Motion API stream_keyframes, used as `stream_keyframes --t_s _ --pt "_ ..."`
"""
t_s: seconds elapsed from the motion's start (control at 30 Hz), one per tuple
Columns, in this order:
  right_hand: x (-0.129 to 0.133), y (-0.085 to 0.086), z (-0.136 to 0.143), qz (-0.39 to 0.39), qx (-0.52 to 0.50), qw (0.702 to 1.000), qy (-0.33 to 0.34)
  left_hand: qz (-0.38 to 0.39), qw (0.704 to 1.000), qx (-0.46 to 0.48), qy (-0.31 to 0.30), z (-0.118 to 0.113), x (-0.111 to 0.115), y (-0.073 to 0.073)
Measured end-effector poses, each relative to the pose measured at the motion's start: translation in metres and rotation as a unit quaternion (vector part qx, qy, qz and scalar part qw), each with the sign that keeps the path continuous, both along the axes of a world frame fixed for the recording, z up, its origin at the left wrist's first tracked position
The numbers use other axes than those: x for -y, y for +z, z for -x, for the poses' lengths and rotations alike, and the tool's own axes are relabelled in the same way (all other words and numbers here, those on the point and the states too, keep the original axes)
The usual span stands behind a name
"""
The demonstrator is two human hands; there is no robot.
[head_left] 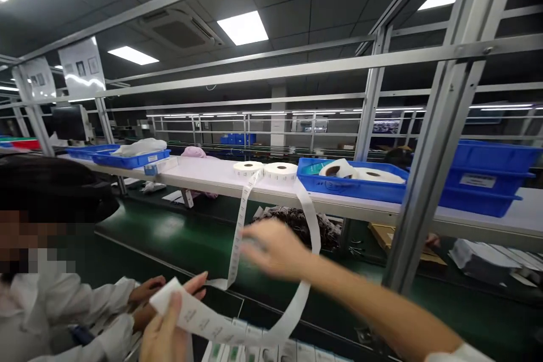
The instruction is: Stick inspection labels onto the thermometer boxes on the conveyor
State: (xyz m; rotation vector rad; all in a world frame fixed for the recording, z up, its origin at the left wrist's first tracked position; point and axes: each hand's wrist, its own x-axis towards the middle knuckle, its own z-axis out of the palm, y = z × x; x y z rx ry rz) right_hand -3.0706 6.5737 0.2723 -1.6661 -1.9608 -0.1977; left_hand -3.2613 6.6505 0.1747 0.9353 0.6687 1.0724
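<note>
Two white label rolls (280, 170) stand side by side on the white shelf, each with a strip hanging down. My left hand (169, 317), at the lower left, is closed on the end of the wide label strip (212, 321), which loops down from the right roll. A narrower strip (238, 232) hangs from the left roll, its lower end close to the fingers of my left hand. My right hand (271, 246) reaches across from the right beside this narrower strip; its fingers are blurred, and whether they touch the strip is unclear.
Blue trays (352, 184) sit on the shelf (203, 172), the right one holding more rolls. A metal post (432, 169) rises at the right. Small boxes (254, 345) stand in a row below. A person in white (85, 317) works at the left, both hands near mine.
</note>
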Motion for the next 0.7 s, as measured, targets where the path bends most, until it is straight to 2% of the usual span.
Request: stream_keyframes --t_s 0.07,0.13,0.17,0.2,0.27,0.33,0.37,0.47,0.6,0.7 --pt "-0.018 0.043 -0.053 -0.032 0.0 0.989 -0.147 -0.059 0.991 0.048 -0.114 -0.028 -0.019 0.015" --pt "-0.04 0.078 -0.106 0.059 0.042 0.968 -0.242 -0.095 0.963 0.063 -0.244 -0.079 -0.027 0.024" --pt "-0.053 0.09 -0.129 0.091 0.043 0.962 -0.254 -0.094 0.952 0.052 -0.285 -0.109 -0.028 0.025" --pt "-0.065 0.099 -0.148 0.121 0.045 0.957 -0.26 -0.079 0.943 0.041 -0.32 -0.141 -0.026 0.025" --pt "-0.087 0.105 -0.176 0.176 0.04 0.949 -0.258 -0.05 0.936 0.071 -0.342 -0.2 -0.02 0.021" --pt "-0.105 0.103 -0.192 0.218 0.032 0.941 -0.259 -0.048 0.923 0.106 -0.367 -0.245 -0.011 0.016" --pt "-0.113 0.1 -0.199 0.233 0.026 0.936 -0.262 -0.053 0.918 0.114 -0.375 -0.26 -0.006 0.015" --pt "-0.132 0.094 -0.215 0.265 0.002 0.921 -0.285 -0.058 0.913 0.111 -0.388 -0.28 0.004 0.013" --pt "-0.151 0.091 -0.232 0.295 -0.044 0.906 -0.3 -0.058 0.917 0.121 -0.375 -0.278 0.007 0.017" --pt "-0.161 0.088 -0.236 0.301 -0.071 0.903 -0.297 -0.042 0.906 0.157 -0.391 -0.275 0.007 0.023"
